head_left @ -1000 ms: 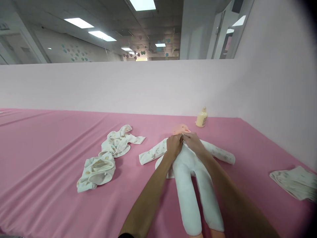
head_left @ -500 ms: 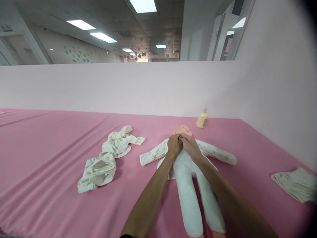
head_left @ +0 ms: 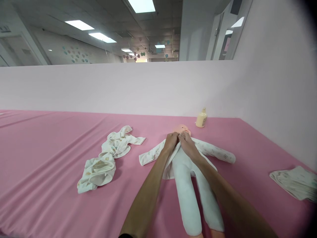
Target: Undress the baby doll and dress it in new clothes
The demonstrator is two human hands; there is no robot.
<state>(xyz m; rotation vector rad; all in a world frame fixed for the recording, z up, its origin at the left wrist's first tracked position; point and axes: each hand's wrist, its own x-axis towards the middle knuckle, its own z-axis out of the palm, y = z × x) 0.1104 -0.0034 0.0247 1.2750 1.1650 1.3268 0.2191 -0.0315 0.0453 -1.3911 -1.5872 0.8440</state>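
Note:
A baby doll [head_left: 190, 185] lies on its back on the pink table cover [head_left: 49, 142], head away from me, legs in pale white cloth toward me. It wears a white printed top [head_left: 218, 152] with sleeves spread to both sides. My left hand [head_left: 170, 141] and my right hand [head_left: 186, 142] meet at the doll's neck just below its head [head_left: 182, 128], fingers pinching the two front edges of the top together. The fastening itself is hidden under my fingers.
A crumpled white printed garment [head_left: 106, 157] lies to the left. A cream bottle [head_left: 201, 118] stands by the pink partition wall behind the doll. A folded cloth [head_left: 294, 181] sits at the right edge.
Both hands have slid slightly up toward the doll's neck and flattened, still pinching the top's front edges. The doll and the other items have not moved.

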